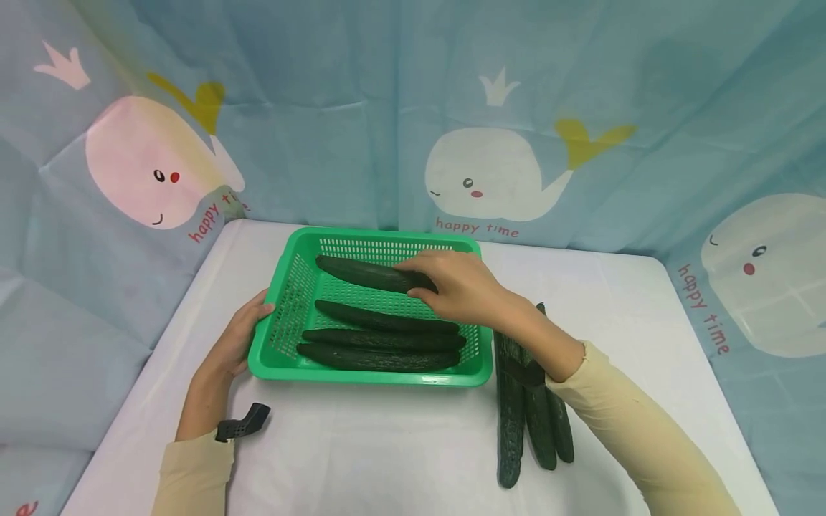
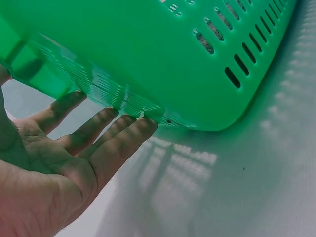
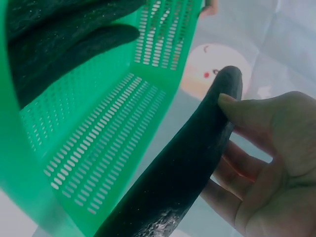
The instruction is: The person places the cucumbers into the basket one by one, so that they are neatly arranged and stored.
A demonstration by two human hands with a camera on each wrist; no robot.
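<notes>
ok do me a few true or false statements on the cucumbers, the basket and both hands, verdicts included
1. The right grip holds a cucumber. True.
2. The left grip touches the green basket. True.
3. Every cucumber is in or above the basket. False: three cucumbers lie on the white table, to its right in the head view.
4. Three other cucumbers lie in the basket. True.
5. The basket's walls are solid all over. False: they have slots.
6. The backdrop is plain. False: the backdrop carries printed whales.
</notes>
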